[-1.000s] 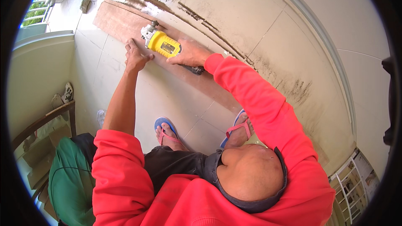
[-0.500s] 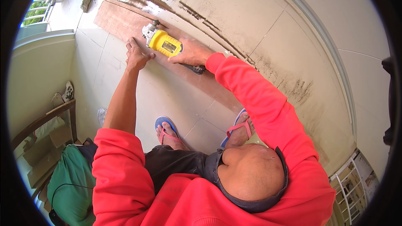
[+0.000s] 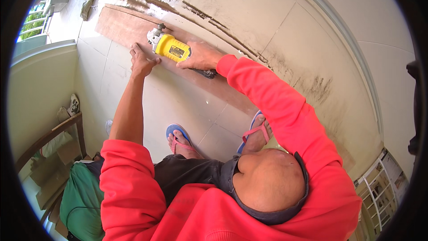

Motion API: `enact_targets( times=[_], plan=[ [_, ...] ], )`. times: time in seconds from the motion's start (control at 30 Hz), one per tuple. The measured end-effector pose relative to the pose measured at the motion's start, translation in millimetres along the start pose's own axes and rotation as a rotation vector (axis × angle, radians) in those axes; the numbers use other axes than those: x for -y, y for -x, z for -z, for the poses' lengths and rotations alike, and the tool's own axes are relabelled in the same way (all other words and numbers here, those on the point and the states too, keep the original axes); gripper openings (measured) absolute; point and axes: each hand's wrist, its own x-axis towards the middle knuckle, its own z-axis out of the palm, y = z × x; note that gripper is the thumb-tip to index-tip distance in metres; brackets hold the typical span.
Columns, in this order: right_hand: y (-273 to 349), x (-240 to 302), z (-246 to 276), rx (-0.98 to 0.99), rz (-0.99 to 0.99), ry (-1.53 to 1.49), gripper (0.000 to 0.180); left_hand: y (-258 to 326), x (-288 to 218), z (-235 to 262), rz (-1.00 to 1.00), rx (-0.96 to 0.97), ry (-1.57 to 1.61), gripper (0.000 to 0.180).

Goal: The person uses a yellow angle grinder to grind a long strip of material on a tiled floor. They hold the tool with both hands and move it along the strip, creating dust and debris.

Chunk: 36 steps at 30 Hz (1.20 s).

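My right hand [image 3: 203, 56] is wrapped around the body of a yellow angle grinder [image 3: 174, 48] with a grey metal head. The grinder lies over a long reddish-brown wooden board [image 3: 120, 23] on the floor, its head near the board's far edge. A thin cut line runs along that edge, towards the board's left end. My left hand [image 3: 143, 62] rests with fingers stretched out on the board's near edge, just left of the grinder, thumb pointing towards the tool. Whether the grinder's disc touches the wood is hidden.
Brown dust streaks [image 3: 209, 20] cover the tiled floor [image 3: 187, 102] beyond the board. A crumpled dark cloth [image 3: 87, 6] lies near the board's left end. A green fabric item [image 3: 82, 201] and wooden frame [image 3: 49, 140] stand at lower left, a white rack [image 3: 379, 187] at lower right. My sandalled feet are close to the board.
The whole view has shifted slightly. Both hands, the grinder and the board keep nearly the same places relative to one another.
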Motion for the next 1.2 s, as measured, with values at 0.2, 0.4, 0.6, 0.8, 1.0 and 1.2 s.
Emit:
enact_targets(
  times=[0.2,0.4,0.6,0.8,1.0,1.2],
  plan=[
    [1.7,-1.5,-0.7,-0.015,0.021,-0.006,0.072,-3.8,5.0,-4.4,0.011,-0.014,-0.008,0.132],
    [2.3,-1.5,-0.5,-0.005,-0.006,-0.005,0.073,-5.9,8.5,-7.0,-0.01,-0.03,-0.022,0.131],
    [0.7,-4.0,-1.2,-0.006,0.014,0.013,0.074,-7.6,10.9,-8.4,-0.014,-0.026,-0.015,0.131],
    [2.3,-3.6,-1.6,-0.023,0.016,0.018,0.074,-7.0,11.7,-7.9,-0.017,-0.031,-0.002,0.131],
    [2.0,-1.6,2.2,0.018,-0.005,-0.013,0.075,-2.0,4.7,-4.0,-0.013,-0.016,0.012,0.129],
    [4.0,-2.2,2.0,0.011,-0.01,-0.009,0.074,1.1,-0.2,-1.0,-0.006,-0.01,0.002,0.128]
  ],
)
